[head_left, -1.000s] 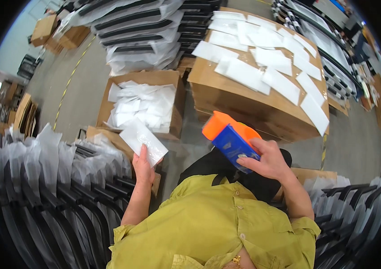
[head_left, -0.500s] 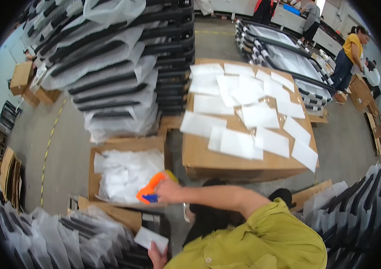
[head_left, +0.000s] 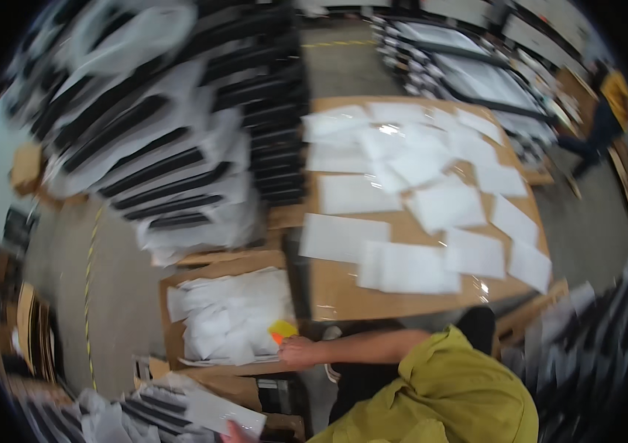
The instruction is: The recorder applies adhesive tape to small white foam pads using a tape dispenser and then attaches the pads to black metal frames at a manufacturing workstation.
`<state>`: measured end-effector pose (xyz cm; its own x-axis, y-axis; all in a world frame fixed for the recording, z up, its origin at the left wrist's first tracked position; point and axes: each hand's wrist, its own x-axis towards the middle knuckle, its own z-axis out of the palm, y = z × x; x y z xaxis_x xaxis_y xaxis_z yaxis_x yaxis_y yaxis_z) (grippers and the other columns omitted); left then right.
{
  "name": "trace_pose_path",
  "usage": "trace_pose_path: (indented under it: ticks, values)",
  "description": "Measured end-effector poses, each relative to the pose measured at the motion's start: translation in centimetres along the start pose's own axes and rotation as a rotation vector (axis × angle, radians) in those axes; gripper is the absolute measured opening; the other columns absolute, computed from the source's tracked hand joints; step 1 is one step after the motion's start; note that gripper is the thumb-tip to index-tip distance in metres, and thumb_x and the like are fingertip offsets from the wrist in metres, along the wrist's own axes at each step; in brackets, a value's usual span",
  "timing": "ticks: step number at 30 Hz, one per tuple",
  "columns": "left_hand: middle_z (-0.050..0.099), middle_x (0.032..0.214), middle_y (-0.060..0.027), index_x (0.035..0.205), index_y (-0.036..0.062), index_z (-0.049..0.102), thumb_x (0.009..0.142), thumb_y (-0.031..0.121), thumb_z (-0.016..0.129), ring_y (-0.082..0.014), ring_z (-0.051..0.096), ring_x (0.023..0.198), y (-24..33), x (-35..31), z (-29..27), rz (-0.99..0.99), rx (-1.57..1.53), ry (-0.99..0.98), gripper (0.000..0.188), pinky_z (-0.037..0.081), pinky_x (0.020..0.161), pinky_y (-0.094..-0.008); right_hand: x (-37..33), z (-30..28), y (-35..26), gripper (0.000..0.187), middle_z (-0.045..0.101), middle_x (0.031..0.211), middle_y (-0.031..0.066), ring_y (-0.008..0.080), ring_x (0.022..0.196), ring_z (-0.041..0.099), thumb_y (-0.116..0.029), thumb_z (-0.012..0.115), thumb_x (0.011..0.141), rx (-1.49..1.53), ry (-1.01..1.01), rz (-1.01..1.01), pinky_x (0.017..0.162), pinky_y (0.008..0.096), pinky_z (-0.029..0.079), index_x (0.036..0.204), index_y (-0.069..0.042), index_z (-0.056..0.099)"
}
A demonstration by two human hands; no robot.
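My left hand (head_left: 235,433), partly cut off by the lower edge, is closed on a flat white sheet (head_left: 218,412), held above plastic-wrapped black frames. My right hand (head_left: 299,351) reaches left across my body and is closed round an orange-and-yellow tape dispenser (head_left: 281,330), blurred and mostly covered by the fingers. The hand is over the near right corner of an open cardboard box (head_left: 169,317) full of loose white sheets (head_left: 232,317). Right of it, more white sheets (head_left: 411,267) lie spread and overlapping on a large closed carton (head_left: 343,299).
A tall stack of black frames in white wrap (head_left: 173,155) rises behind the open box. More frames (head_left: 487,81) are piled beyond the carton, and wrapped ones (head_left: 580,347) stand at right. A person in yellow (head_left: 609,103) bends at far right. Yellow-black tape (head_left: 89,295) marks the floor.
The view has shifted, blurring the picture. My right hand has turned the tape dispenser, so less of its orange body shows. My left hand still holds the sheet, now lower and further left.
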<state>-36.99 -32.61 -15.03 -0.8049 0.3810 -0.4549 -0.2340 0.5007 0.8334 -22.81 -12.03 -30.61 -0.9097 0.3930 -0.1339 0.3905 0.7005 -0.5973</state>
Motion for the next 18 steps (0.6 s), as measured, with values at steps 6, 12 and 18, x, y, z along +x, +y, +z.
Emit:
trace_pose_path:
  ticks: [6, 12, 18]
  values:
    - [0.05, 0.104, -0.019, 0.113, -0.0016, 0.044, 0.082, 0.01, 0.05, -0.0301, 0.049, 0.096, 12.6, -4.3, 8.3, 0.391, -0.166, -0.159, 0.034, 0.042, 0.081, -0.039, -24.4, -7.3, -2.4, 0.026, 0.054, 0.076, 0.0156, 0.035, 0.076, 0.053, -0.03, 0.053, 0.079, 0.27, 0.237, 0.076, 0.062, 0.0438, 0.044, 0.079, -0.004, 0.051]
    - [0.054, 0.099, -0.0084, 0.104, 0.0047, 0.048, 0.086, 0.019, 0.047, -0.0181, 0.055, 0.089, 21.0, -12.0, 23.2, 0.501, -0.224, -0.738, 0.024, 0.047, 0.078, -0.0357, -40.3, -6.0, 1.1, 0.033, 0.059, 0.093, 0.0113, 0.029, 0.096, 0.051, -0.037, 0.061, 0.068, -0.049, 0.229, 1.198, 0.083, 0.0475, 0.037, 0.09, -0.013, 0.06]
    - [0.057, 0.094, 0.0003, 0.106, 0.0026, 0.052, 0.086, 0.018, 0.053, -0.0042, 0.05, 0.081, 19.0, -18.2, 31.5, 0.311, 0.325, -1.339, 0.025, 0.042, 0.071, -0.0215, -44.2, -3.2, 4.3, 0.048, 0.046, 0.116, 0.0156, 0.0337, 0.116, 0.034, -0.037, 0.054, 0.074, 0.055, 0.59, 1.181, 0.097, 0.0503, 0.02, 0.113, -0.009, 0.049]
